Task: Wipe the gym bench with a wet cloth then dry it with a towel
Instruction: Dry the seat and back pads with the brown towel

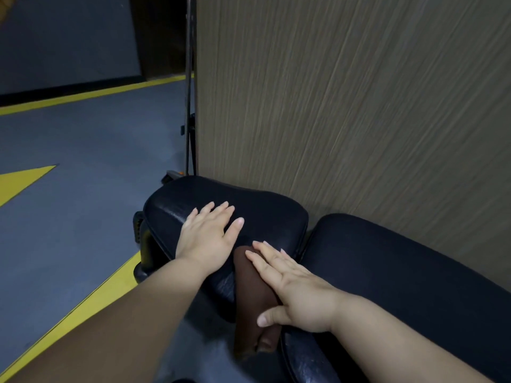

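The left hand (206,234) lies flat on the seat pad (226,217) of the gym bench, fingers (221,210) spread and holding nothing; judging by the pose, it is there to brace the body and steady the pad while the other hand works. The right hand (293,286) presses a folded brown cloth (253,299) against the near edge of the same pad, fingers extended along the top of the fold and the thumb tucked under its side, so the cloth is pinned rather than gripped in a fist. The lower end of the cloth hangs free over the pad's edge toward the floor (83,217). Whether this is the wet cloth or the drying towel cannot be told from here, though the leather shows no obvious wet streaks.

The longer back pad (401,266) runs off to the right, separated from the seat by a narrow gap. A wood-grain panel (345,106) stands right against the far side of both pads, leaving no room to sweep past that edge, so strokes probably have to run lengthwise or pull back toward the body. The floor side to the left is open
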Tool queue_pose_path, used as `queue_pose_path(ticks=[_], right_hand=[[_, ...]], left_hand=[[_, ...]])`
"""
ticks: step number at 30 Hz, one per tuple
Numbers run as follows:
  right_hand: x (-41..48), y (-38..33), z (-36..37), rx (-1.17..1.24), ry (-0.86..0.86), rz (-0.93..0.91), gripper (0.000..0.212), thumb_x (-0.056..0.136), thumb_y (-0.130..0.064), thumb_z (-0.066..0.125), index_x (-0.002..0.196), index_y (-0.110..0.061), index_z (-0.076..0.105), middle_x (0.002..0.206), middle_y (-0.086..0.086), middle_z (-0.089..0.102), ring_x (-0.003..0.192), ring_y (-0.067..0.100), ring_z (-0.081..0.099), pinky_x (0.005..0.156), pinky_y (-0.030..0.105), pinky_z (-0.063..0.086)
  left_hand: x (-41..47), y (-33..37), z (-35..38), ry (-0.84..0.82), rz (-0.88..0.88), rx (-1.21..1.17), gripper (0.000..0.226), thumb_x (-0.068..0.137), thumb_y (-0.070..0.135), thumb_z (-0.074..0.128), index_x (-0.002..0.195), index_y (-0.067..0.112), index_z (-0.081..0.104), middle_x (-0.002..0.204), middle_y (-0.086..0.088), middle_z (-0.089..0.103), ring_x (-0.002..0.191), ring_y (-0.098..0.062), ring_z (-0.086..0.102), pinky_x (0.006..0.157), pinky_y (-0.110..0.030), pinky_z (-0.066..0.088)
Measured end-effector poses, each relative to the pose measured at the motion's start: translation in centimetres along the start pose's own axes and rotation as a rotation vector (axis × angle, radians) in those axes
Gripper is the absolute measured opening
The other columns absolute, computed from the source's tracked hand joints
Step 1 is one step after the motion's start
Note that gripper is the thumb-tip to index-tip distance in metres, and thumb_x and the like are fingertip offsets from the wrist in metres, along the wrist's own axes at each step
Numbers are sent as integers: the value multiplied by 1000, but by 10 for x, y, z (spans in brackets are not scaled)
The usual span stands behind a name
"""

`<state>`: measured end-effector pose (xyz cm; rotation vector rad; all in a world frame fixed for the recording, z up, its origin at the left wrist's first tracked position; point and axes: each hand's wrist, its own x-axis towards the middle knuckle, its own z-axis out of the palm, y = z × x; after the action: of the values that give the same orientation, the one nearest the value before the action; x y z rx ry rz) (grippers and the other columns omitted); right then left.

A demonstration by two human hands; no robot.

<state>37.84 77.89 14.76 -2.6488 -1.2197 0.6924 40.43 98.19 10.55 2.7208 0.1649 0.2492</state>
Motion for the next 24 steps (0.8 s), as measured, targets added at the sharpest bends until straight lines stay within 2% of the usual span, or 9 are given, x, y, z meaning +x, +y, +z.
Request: queue_pose_path(ticks=[7,10,12,14,15,18,20,22,24], right_hand=[[0,6,-6,84,49,15,101,88,-40,66,151,-28,-12,154,-15,-25,136,-5,-31,109,17,-19],[-3,-16,-6,83,96,90,99,86,-41,62,153,-23,-10,157,-2,-26,141,9,-29,115,28,-18],[0,-42,-1,125,140,232,102,83,-60,52,153,-20,-10,156,3,-27,142,19,-30,117,38,-15],[6,-66,9,150,203,398,123,65,-89,35,152,-17,-13,154,3,-29,141,25,-31,117,44,-16],[13,-72,18,150,248,452,130,56,-95,25,151,-15,-15,154,6,-30,140,27,-32,116,45,-16],[27,-72,39,9,483,523,106,75,-80,0,153,-9,1,157,20,-15,145,33,-16,116,46,-7],[33,-66,40,4,543,534,88,82,-62,-3,153,-10,3,158,20,-13,146,29,-15,116,44,-8],[38,-59,35,110,466,539,69,95,-51,6,153,-14,-7,157,12,-23,144,24,-23,116,41,-15],[44,-49,22,127,490,567,62,102,-41,21,153,-16,-4,158,10,-20,146,24,-18,119,41,-11]], left_hand=[[-2,-1,-1,-13,1,18,59,99,56,18,150,31,32,158,17,22,148,-6,8,120,-32,0],[-1,-3,-1,-4,-5,39,59,98,57,18,150,32,31,158,17,22,148,-6,8,121,-33,0],[0,-1,0,3,-5,39,60,98,57,18,150,32,32,157,17,24,148,-7,9,121,-33,2],[1,2,0,6,0,27,60,98,57,17,150,33,33,157,17,25,147,-7,10,121,-34,2],[1,2,0,7,1,21,59,98,56,17,150,33,33,157,17,25,147,-6,10,121,-34,2],[1,1,0,8,8,5,57,99,54,16,150,33,33,157,18,25,147,-6,10,121,-33,1],[0,0,0,3,9,5,56,100,53,15,150,34,33,157,19,24,147,-5,9,121,-32,0],[0,-2,0,-4,8,5,56,100,52,15,150,34,32,157,19,22,147,-4,8,121,-32,0],[0,-1,0,-6,10,7,57,100,52,13,151,33,30,158,19,21,147,-4,7,121,-31,-1]])
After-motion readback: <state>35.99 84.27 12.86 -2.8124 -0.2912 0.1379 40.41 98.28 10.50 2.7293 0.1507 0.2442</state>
